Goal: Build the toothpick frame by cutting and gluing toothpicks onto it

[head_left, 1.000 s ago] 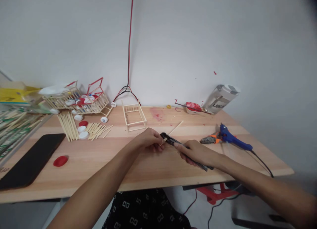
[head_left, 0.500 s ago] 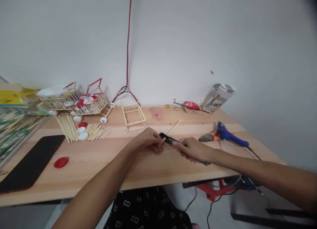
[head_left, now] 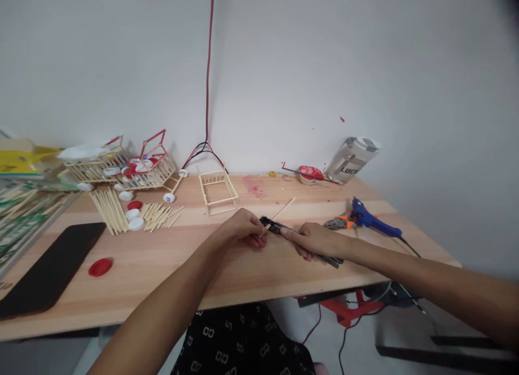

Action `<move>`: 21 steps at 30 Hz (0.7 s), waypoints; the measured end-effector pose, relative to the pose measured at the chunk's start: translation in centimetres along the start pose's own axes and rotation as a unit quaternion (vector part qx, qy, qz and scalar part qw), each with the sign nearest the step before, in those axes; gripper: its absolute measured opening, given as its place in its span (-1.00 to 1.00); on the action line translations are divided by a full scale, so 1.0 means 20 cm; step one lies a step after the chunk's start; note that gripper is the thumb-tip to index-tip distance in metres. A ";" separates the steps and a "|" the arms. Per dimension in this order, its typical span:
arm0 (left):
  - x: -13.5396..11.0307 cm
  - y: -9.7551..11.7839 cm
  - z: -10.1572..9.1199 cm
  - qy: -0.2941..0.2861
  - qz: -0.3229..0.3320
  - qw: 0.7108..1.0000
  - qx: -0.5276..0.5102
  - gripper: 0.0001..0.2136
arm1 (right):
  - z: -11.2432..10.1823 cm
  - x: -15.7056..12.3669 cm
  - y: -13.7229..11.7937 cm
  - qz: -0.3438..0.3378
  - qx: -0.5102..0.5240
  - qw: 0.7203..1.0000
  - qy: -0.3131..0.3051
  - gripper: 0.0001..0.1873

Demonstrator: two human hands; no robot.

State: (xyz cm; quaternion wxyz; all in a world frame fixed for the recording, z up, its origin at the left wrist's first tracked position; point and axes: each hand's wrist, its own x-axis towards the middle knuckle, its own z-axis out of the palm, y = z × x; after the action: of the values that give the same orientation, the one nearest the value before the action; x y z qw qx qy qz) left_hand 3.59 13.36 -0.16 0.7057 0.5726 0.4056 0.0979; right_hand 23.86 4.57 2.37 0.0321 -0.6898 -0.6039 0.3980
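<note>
Over the middle of the table, my left hand pinches a thin wooden stick near its lower end. My right hand is wrapped round the handles of a dark pair of pliers or cutters. The tool's jaws sit across the stick, right beside my left fingertips. The far part of the stick slants up and away beyond the jaws. Behind my left hand stands a small open frame of glued sticks.
On the left are stick carts, loose sticks, bottle caps and a black phone-like slab. A blue glue gun, orange-handled pliers, a red paint cup and a tumbler lie right.
The view has shifted slightly. The tool's handles look a little farther apart in my right hand; both hands keep nearly the same place around the stick.
</note>
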 end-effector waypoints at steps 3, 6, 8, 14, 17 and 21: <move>0.01 -0.01 0.00 -0.004 -0.004 1.000 0.003 -0.89 | 0.01 -0.01 0.00 0.001 -0.012 1.000 0.008 -0.19; 0.03 -0.02 -0.01 -0.012 -0.001 1.000 0.003 -0.89 | 0.02 -0.01 0.01 -0.003 -0.030 0.999 0.015 -0.19; 0.04 -0.03 -0.02 -0.016 -0.003 1.000 -0.001 -0.89 | 0.03 -0.01 0.01 -0.006 -0.036 0.999 0.022 -0.19; 0.03 -0.02 -0.02 -0.013 -0.003 1.000 0.004 -0.93 | 0.02 0.00 0.00 0.003 -0.086 0.995 0.049 -0.19; 0.02 -0.01 -0.01 -0.013 -0.003 1.000 0.006 -0.94 | 0.01 -0.01 -0.01 -0.003 -0.089 0.995 0.037 -0.18; -0.01 0.00 -0.04 -0.043 0.006 0.998 0.035 -0.92 | -0.01 -0.04 0.00 -0.017 -0.047 0.999 0.002 -0.17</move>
State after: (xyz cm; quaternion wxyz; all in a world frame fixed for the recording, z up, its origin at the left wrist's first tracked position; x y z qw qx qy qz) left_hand 2.93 13.91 -0.06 0.7018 0.6027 0.3745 0.0629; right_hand 24.06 3.93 2.86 0.0077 -0.6808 -0.6338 0.3669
